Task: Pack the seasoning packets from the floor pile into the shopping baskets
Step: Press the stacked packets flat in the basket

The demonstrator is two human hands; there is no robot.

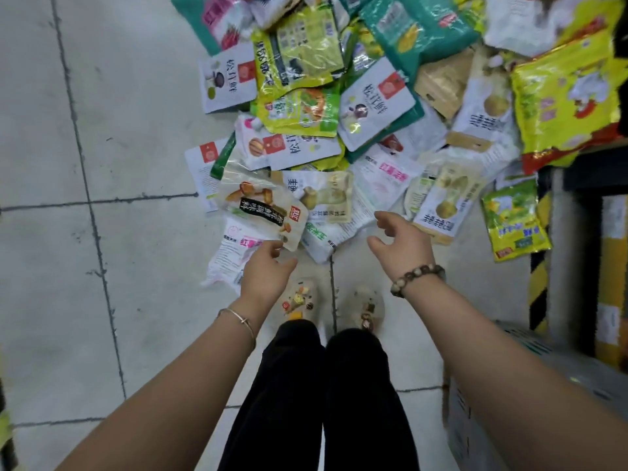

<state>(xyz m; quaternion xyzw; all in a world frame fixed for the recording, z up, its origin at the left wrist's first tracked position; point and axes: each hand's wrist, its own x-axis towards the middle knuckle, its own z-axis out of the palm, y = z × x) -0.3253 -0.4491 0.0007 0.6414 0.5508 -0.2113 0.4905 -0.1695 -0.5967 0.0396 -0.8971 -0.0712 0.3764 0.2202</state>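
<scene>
Head view, looking straight down: a pale tiled floor [102, 130] with dark grout lines fills the left side, and a wide pile of seasoning packets [373, 96] in white, green and yellow spreads across the top and right. A yellow-and-black striped post [538, 283] stands at the right edge. Two legs in black trousers [356, 385] end in decorated pale shoes [363, 307] just short of the pile. At the pile's near edge lies a clear mushroom packet [261, 205] with a black label, resting over other packets. The left hand [265, 270] pinches its near corner between thumb and fingers. The right hand [404, 246] hovers above the white packets, fingers loosely curled and grasping nothing. A bead bracelet [416, 277] circles the right wrist, and a thin bangle [238, 317] the left.
</scene>
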